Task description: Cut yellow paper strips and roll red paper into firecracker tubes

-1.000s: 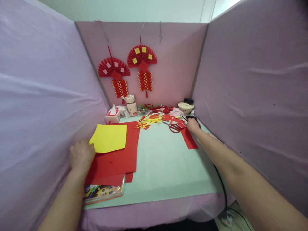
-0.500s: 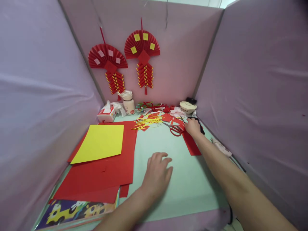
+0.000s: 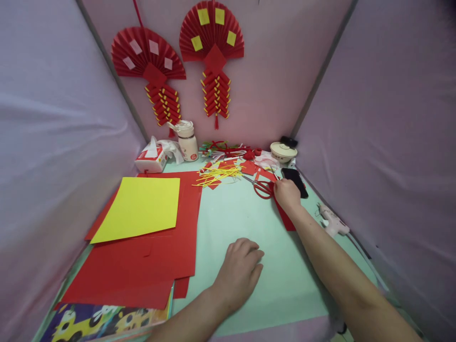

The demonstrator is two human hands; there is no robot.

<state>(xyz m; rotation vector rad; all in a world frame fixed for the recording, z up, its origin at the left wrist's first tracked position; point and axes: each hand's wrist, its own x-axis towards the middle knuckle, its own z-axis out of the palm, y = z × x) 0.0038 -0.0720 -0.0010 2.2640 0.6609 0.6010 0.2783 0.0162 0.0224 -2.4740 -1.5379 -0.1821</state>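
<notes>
My right hand (image 3: 287, 194) reaches to the back right of the table, its fingers closed at the upper end of a red paper strip (image 3: 287, 219). A thin, dark, pointed thing (image 3: 274, 173) sticks up past its fingertips; what the fingers hold is mostly hidden. Just left of that hand lie red-handled scissors (image 3: 262, 188), blades pointing at a heap of thin yellow paper strips (image 3: 218, 175). Over the pale green tabletop (image 3: 228, 213), near the front, my left hand (image 3: 239, 270) rests palm down, fingers loosely bent and apart, with nothing in them.
On the left, a yellow sheet (image 3: 138, 209) lies over red sheets (image 3: 121, 270). A tissue pack (image 3: 152, 157), a white bottle (image 3: 187, 142) and a lidded bowl (image 3: 283, 152) stand behind. A phone (image 3: 295, 182) and a glue gun (image 3: 333, 221) lie at right. Red fan decorations (image 3: 215, 59) hang behind.
The camera view has tipped down and come closer. My right hand has drawn slightly toward me, uncovering the phone. My left hand has lowered a little toward the front, still loosely bent.
</notes>
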